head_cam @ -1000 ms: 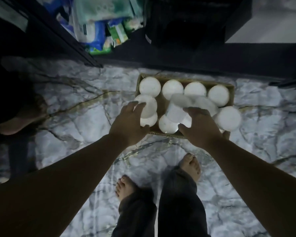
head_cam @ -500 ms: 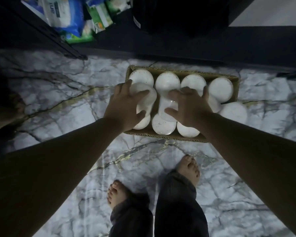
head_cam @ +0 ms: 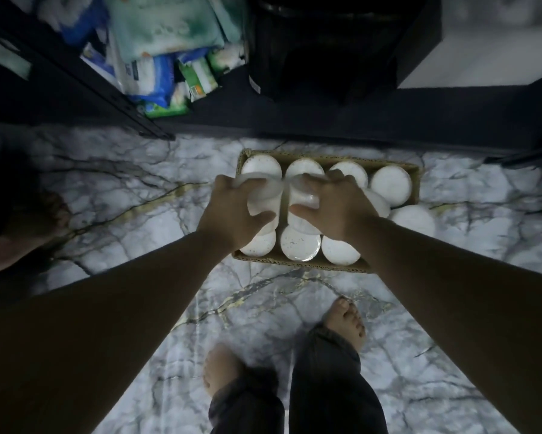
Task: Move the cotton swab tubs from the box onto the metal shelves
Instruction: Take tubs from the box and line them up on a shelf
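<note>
A cardboard box (head_cam: 326,158) lies on the marble floor, filled with several round white cotton swab tubs. My left hand (head_cam: 232,214) grips one tub (head_cam: 263,198) lifted above the box's left side. Right beside it my right hand (head_cam: 335,208) grips another tub (head_cam: 301,202), held on its side. More tubs stand in the box, such as one (head_cam: 391,182) at the far right and one (head_cam: 300,243) at the near edge. A further tub (head_cam: 415,219) sits at the box's right end. The dark metal shelves (head_cam: 85,86) rise at the upper left.
Blue, green and white packets (head_cam: 157,57) are stacked on the low shelf. A black bin (head_cam: 322,48) stands behind the box. Another person's foot (head_cam: 28,227) is at the left edge. My own bare feet stand on the marble floor (head_cam: 138,189) just below the box.
Both hands reached into the box, closed on a tub each, and now hold them lifted above the others. The camera tilted slightly, bringing more of the shelf into view.
</note>
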The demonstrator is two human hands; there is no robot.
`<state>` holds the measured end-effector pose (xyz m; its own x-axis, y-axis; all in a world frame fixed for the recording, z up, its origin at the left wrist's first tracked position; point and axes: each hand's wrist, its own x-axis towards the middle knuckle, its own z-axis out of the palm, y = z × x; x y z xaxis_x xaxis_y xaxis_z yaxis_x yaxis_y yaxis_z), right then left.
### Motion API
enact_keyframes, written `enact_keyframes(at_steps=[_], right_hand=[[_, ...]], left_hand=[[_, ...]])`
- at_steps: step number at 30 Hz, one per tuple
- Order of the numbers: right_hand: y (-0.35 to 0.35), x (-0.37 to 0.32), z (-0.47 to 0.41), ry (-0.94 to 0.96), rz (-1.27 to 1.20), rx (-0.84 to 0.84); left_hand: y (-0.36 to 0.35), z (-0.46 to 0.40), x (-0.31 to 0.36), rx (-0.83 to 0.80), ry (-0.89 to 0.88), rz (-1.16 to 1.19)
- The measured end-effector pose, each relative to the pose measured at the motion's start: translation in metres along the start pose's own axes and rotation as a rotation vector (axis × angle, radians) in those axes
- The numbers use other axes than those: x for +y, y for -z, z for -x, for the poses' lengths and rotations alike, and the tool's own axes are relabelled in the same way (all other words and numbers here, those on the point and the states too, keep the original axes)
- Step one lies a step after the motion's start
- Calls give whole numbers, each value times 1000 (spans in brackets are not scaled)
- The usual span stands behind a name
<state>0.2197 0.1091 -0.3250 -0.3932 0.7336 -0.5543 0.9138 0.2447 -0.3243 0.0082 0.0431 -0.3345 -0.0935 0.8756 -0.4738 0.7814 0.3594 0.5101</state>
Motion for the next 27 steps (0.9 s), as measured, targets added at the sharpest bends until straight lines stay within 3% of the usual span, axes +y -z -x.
enact_keyframes(at_steps=[8,16,27], right_hand=[[132,-50,95,-102,-116,122],[279,-110,243,-7,-266,332],[385,-138,413,136,-364,508]], left_hand=[[118,77,87,138,-95,89],[246,189,200,220,-151,213],[347,341,306,357,-239,311]])
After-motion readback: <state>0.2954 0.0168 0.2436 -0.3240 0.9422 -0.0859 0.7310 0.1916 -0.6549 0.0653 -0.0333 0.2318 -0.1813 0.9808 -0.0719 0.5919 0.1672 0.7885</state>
